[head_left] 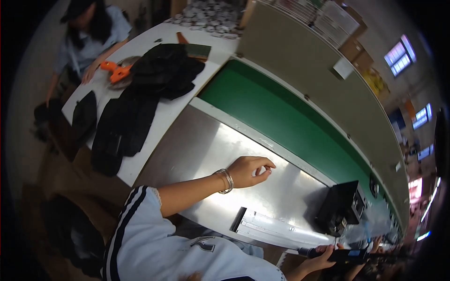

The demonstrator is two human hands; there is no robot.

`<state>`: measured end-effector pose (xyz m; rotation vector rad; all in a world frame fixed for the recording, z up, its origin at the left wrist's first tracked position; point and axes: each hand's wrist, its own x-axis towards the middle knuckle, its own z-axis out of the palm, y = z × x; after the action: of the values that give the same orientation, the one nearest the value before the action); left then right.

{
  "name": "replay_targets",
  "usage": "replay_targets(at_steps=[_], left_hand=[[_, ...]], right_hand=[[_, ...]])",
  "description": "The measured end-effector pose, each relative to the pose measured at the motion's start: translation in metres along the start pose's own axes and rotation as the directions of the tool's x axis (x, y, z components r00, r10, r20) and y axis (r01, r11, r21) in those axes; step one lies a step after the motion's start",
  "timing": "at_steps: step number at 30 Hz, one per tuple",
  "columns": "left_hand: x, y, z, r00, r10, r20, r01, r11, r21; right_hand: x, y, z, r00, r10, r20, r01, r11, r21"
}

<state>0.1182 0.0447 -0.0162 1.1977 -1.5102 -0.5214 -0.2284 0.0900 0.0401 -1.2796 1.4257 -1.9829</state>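
Observation:
My left hand (pixel 248 172), with metal bangles (pixel 225 181) at the wrist, is over the bare metal worktop (pixel 187 140). Its fingers curl loosely, with a gap between thumb and forefinger and nothing visible in them. At the lower right, my right hand (pixel 322 258) is closed around a long black object (pixel 344 255) with a rounded end and a small blue patch. The exact kind of this object cannot be made out. A black box-shaped device (pixel 344 206) stands on the worktop beyond that hand.
A green conveyor belt (pixel 281 117) runs behind the worktop, below a tall panel (pixel 318 70). On the white table (pixel 145 159) at left lie black fabric pieces (pixel 164 70) and an orange-handled tool (pixel 117 71). A co-worker (pixel 89 37) is there; another hand (pixel 376 244) shows at lower right.

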Motion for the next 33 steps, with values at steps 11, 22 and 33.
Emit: replay_targets(at_steps=[11,22,33], left_hand=[[-0.002,0.001,-0.001,0.998,0.0,0.057,0.002,0.999,-0.044],[-0.004,-0.001,0.005,0.998,0.052,0.042,-0.051,0.998,-0.026],[-0.004,-0.006,0.004,0.996,0.059,0.064,-0.059,0.998,-0.007]], right_hand=[[-0.005,-0.011,0.0,0.994,0.032,-0.102,-0.054,0.973,-0.225],[-0.004,-0.022,0.011,0.998,-0.051,0.024,0.051,0.999,0.004],[0.001,-0.008,0.001,0.998,-0.017,0.061,0.02,0.999,-0.041]])
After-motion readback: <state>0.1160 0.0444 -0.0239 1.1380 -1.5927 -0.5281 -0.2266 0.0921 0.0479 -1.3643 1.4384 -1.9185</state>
